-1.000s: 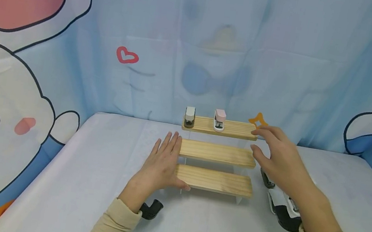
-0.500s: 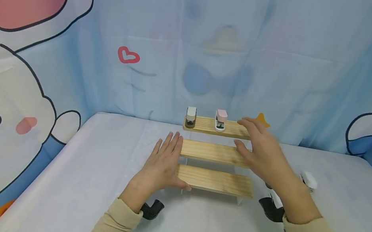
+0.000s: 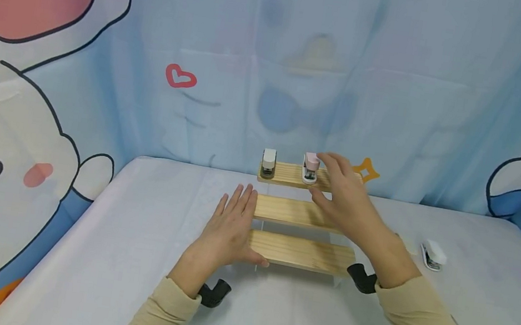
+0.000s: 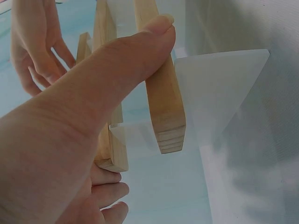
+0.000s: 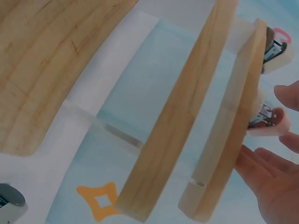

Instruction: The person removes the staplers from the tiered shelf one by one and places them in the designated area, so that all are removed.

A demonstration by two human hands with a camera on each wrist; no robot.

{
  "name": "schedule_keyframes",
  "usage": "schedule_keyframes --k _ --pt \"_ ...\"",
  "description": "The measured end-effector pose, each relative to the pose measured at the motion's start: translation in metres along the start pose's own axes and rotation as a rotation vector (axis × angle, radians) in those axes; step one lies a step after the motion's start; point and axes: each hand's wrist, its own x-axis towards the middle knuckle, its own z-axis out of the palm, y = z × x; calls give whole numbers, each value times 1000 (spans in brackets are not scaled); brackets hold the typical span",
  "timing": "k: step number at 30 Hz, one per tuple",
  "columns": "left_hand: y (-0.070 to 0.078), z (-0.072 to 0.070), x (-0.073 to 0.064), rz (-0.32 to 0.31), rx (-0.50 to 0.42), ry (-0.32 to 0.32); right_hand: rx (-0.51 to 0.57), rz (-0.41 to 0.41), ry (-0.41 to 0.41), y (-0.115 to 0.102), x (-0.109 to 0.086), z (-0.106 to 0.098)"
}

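Just beside the right hand (image 3: 348,201), the pink stapler (image 3: 311,163)

The tiered shelf (image 3: 300,252) shows smooth, matt, grained wood; the pink stapler (image 3: 312,161) atop it looks plastic; the backdrop (image 3: 226,118) behind it, creased cloth.
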Motion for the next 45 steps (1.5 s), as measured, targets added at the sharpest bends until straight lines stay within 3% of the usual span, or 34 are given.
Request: schedule_keyframes --k 13,21,36,45 --pt "1 -1 1 8 -2 -5 75 67 -61 0 20 12" --pt "0 -2 0 4 8 -2 43 105 -56 -4 25 16" --pt "0 -2 0 2 6 -2 51 54 65 0 19 25" --pt "0 0 0 -2 -5 3 54 39 53 4 17 24"
